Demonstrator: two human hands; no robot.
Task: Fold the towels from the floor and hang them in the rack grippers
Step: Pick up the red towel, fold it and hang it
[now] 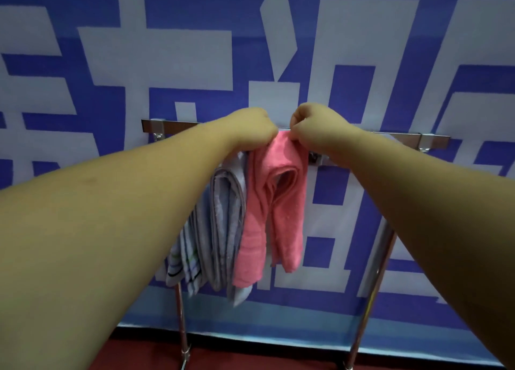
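Note:
A folded pink towel [271, 202] hangs from the middle of the metal rack bar [390, 137]. My left hand [250, 127] and my right hand [315, 126] both pinch its top edge at the bar, fists close together. Left of it hang a folded grey towel [225, 230] and a striped pale towel [186, 261], partly hidden behind my left forearm. The clip holding the pink towel is covered by my hands.
The rack stands on two chrome legs [182, 328] [370, 300] against a blue wall banner with large pale characters [167, 57]. Empty clips sit at the bar's left end [157, 135] and right end [425, 144]. Dark red floor [250, 361] lies below.

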